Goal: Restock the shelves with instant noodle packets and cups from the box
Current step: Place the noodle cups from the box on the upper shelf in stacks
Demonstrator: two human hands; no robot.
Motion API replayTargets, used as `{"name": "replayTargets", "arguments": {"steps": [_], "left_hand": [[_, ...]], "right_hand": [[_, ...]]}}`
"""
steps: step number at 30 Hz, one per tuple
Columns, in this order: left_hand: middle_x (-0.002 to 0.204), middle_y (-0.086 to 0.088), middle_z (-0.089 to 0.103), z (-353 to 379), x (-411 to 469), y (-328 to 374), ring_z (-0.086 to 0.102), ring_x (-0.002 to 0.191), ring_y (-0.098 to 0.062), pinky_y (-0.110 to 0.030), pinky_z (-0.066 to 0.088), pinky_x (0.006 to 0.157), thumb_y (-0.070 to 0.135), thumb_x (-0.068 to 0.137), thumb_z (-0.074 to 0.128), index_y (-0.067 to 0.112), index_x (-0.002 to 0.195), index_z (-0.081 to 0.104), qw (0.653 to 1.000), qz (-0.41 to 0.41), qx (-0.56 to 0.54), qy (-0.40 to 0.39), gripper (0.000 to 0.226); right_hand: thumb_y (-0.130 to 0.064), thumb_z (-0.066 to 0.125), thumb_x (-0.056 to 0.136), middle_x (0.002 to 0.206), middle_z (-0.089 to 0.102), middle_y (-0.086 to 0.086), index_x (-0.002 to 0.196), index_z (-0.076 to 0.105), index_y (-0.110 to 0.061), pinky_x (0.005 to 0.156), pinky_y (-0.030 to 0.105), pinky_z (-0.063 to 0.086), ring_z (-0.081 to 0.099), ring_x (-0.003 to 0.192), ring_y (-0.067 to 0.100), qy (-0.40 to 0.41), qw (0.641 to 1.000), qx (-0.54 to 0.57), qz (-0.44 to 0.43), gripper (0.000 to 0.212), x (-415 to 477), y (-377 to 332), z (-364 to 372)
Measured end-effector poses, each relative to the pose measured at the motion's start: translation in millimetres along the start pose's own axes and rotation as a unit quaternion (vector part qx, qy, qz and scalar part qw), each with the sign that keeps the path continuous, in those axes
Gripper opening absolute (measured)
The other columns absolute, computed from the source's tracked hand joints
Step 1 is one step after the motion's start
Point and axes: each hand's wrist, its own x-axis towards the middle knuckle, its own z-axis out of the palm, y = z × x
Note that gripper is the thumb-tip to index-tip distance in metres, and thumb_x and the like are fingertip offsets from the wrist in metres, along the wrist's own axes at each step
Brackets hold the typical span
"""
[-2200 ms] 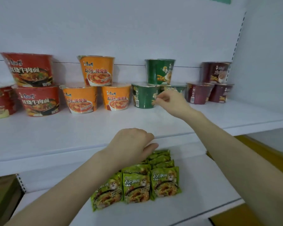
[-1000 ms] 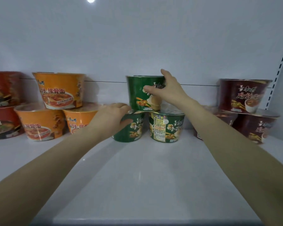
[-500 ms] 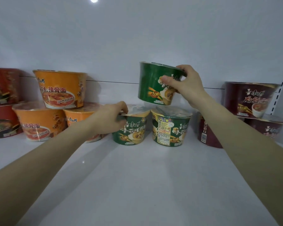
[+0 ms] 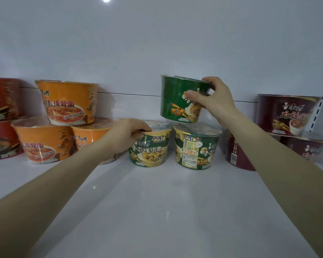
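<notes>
My right hand (image 4: 213,98) grips a green noodle cup (image 4: 175,98) by its rim and side and holds it tilted in the air above two more green cups on the white shelf (image 4: 166,202). My left hand (image 4: 127,135) grips the rim of the left green cup (image 4: 151,149). The right green cup (image 4: 196,148) stands beside it, label turned forward, untouched.
Three orange cups (image 4: 67,103) are stacked at the left, red cups (image 4: 2,116) at the far left edge. Dark maroon cups (image 4: 285,114) are stacked at the right by the shelf upright. The white back wall is close behind the cups.
My right hand has lifted the top green cup off the two lower ones and raised it. My left hand has taken hold of the left green cup's rim. The view moved closer.
</notes>
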Motion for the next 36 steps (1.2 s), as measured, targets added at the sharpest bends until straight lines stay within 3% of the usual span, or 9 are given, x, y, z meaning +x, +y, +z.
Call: {"name": "replayTargets", "arguments": {"steps": [10,20,24,26,28,30,32,34,36], "left_hand": [[0.114,-0.009,0.066,5.8,3.3,6.1,0.059,0.106,-0.024,-0.017,0.036,0.085,0.001,0.085,0.061,0.009,0.112,0.067,1.000,0.009,0.011,0.006,0.029],[0.118,-0.005,0.062,6.6,2.3,9.7,0.057,0.110,-0.020,-0.019,0.038,0.088,0.009,0.087,0.058,0.011,0.120,0.061,1.000,-0.027,-0.012,0.007,0.032],[0.139,-0.008,0.046,-3.2,11.4,27.1,0.047,0.123,-0.020,-0.034,0.041,0.098,0.050,0.073,0.069,0.011,0.142,0.030,0.976,-0.137,-0.168,0.036,0.089],[0.146,-0.009,0.036,-7.2,19.9,42.8,0.041,0.129,-0.021,-0.036,0.040,0.101,0.059,0.060,0.069,0.011,0.146,0.016,0.953,-0.168,-0.245,0.056,0.112],[0.138,-0.005,0.044,-8.0,29.0,55.0,0.046,0.124,-0.017,-0.021,0.046,0.092,0.049,0.062,0.074,0.011,0.145,0.017,0.935,-0.159,-0.310,0.066,0.107],[0.115,0.006,0.054,-7.7,35.4,62.4,0.055,0.104,-0.006,-0.005,0.048,0.068,0.034,0.067,0.078,0.011,0.136,0.030,0.930,-0.126,-0.335,0.084,0.087],[0.107,0.009,0.055,-7.1,37.7,62.8,0.055,0.091,0.003,-0.007,0.048,0.064,0.032,0.067,0.080,0.013,0.128,0.038,0.924,-0.117,-0.345,0.116,0.077],[0.104,0.009,0.057,-6.9,36.7,58.0,0.055,0.090,0.003,-0.013,0.048,0.072,0.032,0.066,0.080,0.013,0.126,0.041,0.916,-0.122,-0.354,0.142,0.074],[0.104,0.009,0.056,-7.8,35.2,50.7,0.057,0.094,-0.004,-0.021,0.050,0.081,0.033,0.066,0.080,0.014,0.125,0.040,0.908,-0.128,-0.365,0.162,0.074]], "right_hand": [[-0.030,0.077,0.072,0.108,0.051,-0.004,0.125,0.046,-0.011,0.093,0.042,0.051,0.055,0.103,0.017,0.000,1.000,0.003,0.006,0.064,3.1,1.4,5.6],[-0.031,0.078,0.071,0.111,0.052,-0.002,0.125,0.047,-0.011,0.094,0.042,0.050,0.054,0.105,0.017,-0.002,1.000,-0.010,0.009,0.065,-2.3,-4.3,2.5],[-0.032,0.079,0.070,0.112,0.055,-0.001,0.120,0.049,-0.013,0.090,0.043,0.053,0.058,0.104,0.018,-0.011,1.000,0.005,0.011,0.061,-6.8,-13.1,-3.6],[-0.034,0.080,0.068,0.113,0.057,0.000,0.117,0.051,-0.015,0.089,0.044,0.054,0.060,0.104,0.020,-0.022,1.000,0.009,0.003,0.060,-10.2,-18.6,-4.9],[-0.037,0.080,0.067,0.114,0.058,0.000,0.116,0.053,-0.017,0.089,0.043,0.054,0.060,0.105,0.020,-0.034,0.999,0.004,-0.007,0.060,-15.1,-24.4,-4.5],[-0.036,0.078,0.069,0.119,0.056,0.000,0.120,0.051,-0.018,0.091,0.041,0.053,0.058,0.110,0.019,-0.045,0.999,0.000,-0.014,0.061,-19.3,-28.6,-5.8],[-0.033,0.070,0.080,0.129,0.052,0.002,0.130,0.045,-0.020,0.094,0.039,0.051,0.053,0.118,0.018,-0.072,0.997,0.023,0.006,0.057,-21.2,-29.5,-14.2],[-0.027,0.055,0.091,0.129,0.053,0.001,0.132,0.043,-0.025,0.094,0.035,0.050,0.056,0.115,0.015,-0.100,0.993,0.052,0.038,0.042,-22.4,-27.5,-30.3],[-0.012,0.045,0.094,0.122,0.059,0.003,0.126,0.049,-0.022,0.096,0.031,0.045,0.059,0.110,0.014,-0.113,0.992,-0.017,0.050,0.033,-24.1,-15.9,-48.5]]}}
